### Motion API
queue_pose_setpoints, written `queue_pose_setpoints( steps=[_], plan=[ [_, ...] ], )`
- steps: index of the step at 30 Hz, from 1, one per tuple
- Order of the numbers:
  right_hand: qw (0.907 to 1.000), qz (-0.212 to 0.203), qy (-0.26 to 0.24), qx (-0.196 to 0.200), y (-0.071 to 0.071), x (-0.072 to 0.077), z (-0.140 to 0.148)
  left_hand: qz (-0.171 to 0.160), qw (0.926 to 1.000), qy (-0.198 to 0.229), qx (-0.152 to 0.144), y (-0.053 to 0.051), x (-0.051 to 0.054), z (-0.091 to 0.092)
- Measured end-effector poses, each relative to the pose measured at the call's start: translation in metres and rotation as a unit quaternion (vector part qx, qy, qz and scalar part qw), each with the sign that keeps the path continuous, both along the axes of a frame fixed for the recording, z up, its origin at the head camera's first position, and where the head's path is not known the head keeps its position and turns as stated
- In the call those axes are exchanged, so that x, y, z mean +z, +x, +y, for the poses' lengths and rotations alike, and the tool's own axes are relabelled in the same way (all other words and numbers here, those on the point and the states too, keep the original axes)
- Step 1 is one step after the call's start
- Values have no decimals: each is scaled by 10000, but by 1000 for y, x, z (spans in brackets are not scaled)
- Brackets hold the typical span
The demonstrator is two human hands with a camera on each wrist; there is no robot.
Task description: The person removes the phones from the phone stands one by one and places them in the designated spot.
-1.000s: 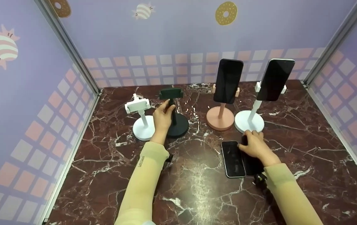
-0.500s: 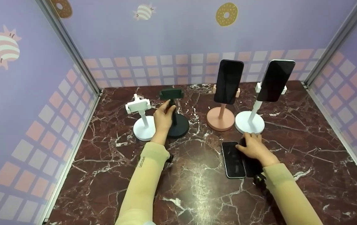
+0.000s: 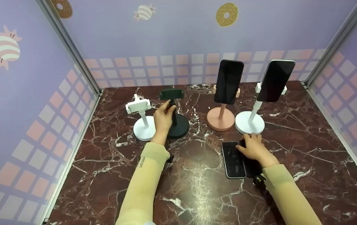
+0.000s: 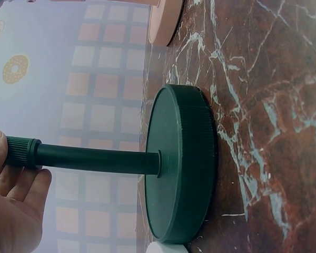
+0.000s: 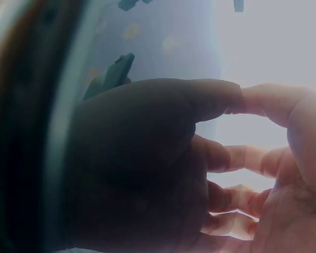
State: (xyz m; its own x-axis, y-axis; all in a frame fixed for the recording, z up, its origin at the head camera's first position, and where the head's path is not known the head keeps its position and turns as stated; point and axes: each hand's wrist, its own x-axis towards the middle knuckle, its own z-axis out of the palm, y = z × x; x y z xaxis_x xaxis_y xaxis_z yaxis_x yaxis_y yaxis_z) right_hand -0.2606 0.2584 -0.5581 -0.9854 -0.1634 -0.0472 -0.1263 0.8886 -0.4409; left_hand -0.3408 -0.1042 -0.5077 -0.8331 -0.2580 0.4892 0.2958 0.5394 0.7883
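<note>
At the left, my left hand (image 3: 163, 118) pinches the collar near the top of a dark phone stand's post. This stand (image 3: 180, 126) has a round base and a holder with no phone in it. In the left wrist view, my thumb and fingers (image 4: 37, 192) close round the ribbed collar. My right hand (image 3: 255, 148) grips the far end of a black smartphone (image 3: 252, 167), thumb at its left side, fingers bent over the far end. Another smartphone (image 3: 234, 161) with a silver edge lies beside it. In the right wrist view, my fingertips meet their dark reflection.
A white phone stand (image 3: 145, 128) without a phone stands left of the dark one. Behind my right hand, a pink stand (image 3: 220, 118) and a white stand (image 3: 249, 122) each hold an upright phone. Purple patterned walls (image 3: 178, 37) border the marble table (image 3: 197, 193).
My right hand and the black smartphone have shifted slightly toward me along the silver-edged phone. My left hand stays on the dark stand.
</note>
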Motion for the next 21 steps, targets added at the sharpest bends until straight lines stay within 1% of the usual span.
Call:
queue_pose_setpoints(
  steps=[7,15,21],
  plan=[
    [9998,200,-47,16,2,-2,-1,-23,10000,-51,25,0,0,0],
    [9995,299,-77,46,2,-3,0,-59,10000,-10,5,1,2,0],
    [9992,367,-139,80,2,-3,1,-28,10000,25,-4,0,2,0]
  ],
)
